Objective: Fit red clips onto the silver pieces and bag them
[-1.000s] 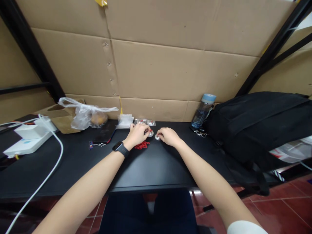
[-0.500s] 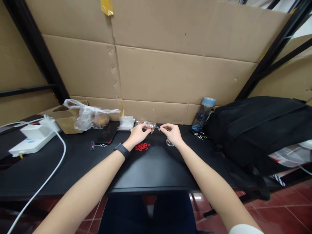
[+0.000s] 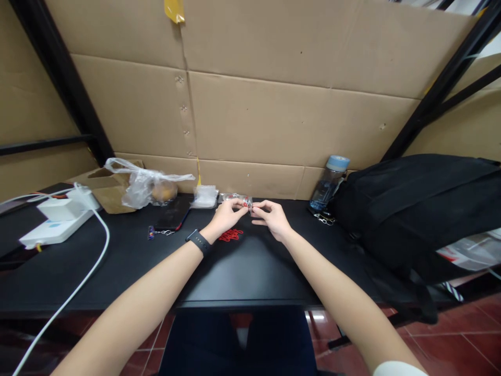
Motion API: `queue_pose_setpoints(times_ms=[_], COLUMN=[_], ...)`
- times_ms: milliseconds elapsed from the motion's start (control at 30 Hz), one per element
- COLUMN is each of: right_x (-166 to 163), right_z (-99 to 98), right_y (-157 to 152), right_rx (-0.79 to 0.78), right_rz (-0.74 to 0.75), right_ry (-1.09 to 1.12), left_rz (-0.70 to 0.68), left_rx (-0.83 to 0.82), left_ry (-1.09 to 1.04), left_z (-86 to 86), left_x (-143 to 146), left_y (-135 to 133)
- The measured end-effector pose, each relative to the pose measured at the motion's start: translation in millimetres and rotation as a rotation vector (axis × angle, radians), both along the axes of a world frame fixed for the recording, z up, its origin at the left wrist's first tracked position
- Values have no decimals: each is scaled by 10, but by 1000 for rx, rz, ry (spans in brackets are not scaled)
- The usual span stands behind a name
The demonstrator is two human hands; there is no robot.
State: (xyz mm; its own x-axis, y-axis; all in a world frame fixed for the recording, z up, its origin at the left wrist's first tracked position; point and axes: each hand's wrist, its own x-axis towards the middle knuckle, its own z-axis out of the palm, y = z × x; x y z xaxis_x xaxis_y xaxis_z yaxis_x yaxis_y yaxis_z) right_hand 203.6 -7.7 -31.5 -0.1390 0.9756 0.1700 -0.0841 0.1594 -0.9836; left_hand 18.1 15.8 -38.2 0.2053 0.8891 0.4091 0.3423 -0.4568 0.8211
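The black table (image 3: 250, 277) bears 1 white power strip (image 3: 57, 228) by its left edge, a white cable (image 3: 102, 250) running from it past the front edge. Near the back edge, left to right, lie 1 cardboard box (image 3: 111, 194), 1 knotted plastic bag (image 3: 136, 190), 1 dark phone (image 3: 174, 213) and 1 stack of clear packets (image 3: 205, 197). Red cords (image 3: 230, 235) lie midway between the front and back edges. Towards the right edge stand 1 blue-capped bottle (image 3: 326, 185) and 1 black backpack (image 3: 415, 209).

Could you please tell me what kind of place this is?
Probably a personal desk or small workspace: a black table stands by a cardboard wall, and a black backpack rests on it.
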Motion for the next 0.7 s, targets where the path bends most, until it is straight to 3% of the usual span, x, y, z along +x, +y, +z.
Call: queue_pose_setpoints(times_ms=[133, 367, 600, 700], right_x=[11, 57, 107, 140], right_z=[20, 13, 27, 72], right_y=[-35, -12, 48, 63], right_rx=[-65, -42, -80, -121], right_rz=[126, 219, 136, 75], right_ry=[66, 59, 128, 190], left_rz=[7, 4, -17, 133], left_rx=[-13, 31, 183, 280], left_ry=[32, 117, 315, 520], left_z=[2, 24, 138, 217], left_x=[-15, -48, -148, -447], left_y=[6, -14, -20, 69])
